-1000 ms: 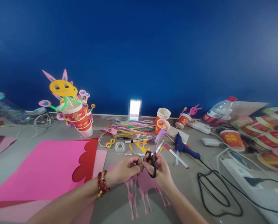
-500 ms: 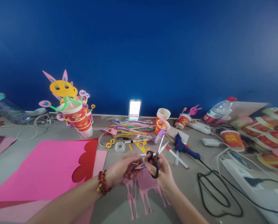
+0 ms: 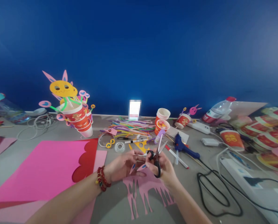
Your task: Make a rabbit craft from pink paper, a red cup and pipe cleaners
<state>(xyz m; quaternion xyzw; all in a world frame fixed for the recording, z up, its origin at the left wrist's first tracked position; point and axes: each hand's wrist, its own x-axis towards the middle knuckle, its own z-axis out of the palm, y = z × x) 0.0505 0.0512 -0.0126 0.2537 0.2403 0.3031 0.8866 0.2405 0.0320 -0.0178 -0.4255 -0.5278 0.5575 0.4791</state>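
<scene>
Two slim, pointed paper pieces (image 3: 142, 167) touch the hands (image 3: 120, 167); metal-bladed scissors (image 3: 157, 153) splay.

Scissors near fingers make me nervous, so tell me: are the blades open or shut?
Open. The scissors, held in the right hand, show two blades spread in a V, with a visible gap between the tips.

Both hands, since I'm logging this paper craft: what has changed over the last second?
The left hand has opened from its pinch, bringing two blue-centred pink pieces into view: one in that hand, the other at the right hand. The scissors, kept in the right hand, have shifted slightly right. The hot-pink sheet and glue gun stayed put.
</scene>
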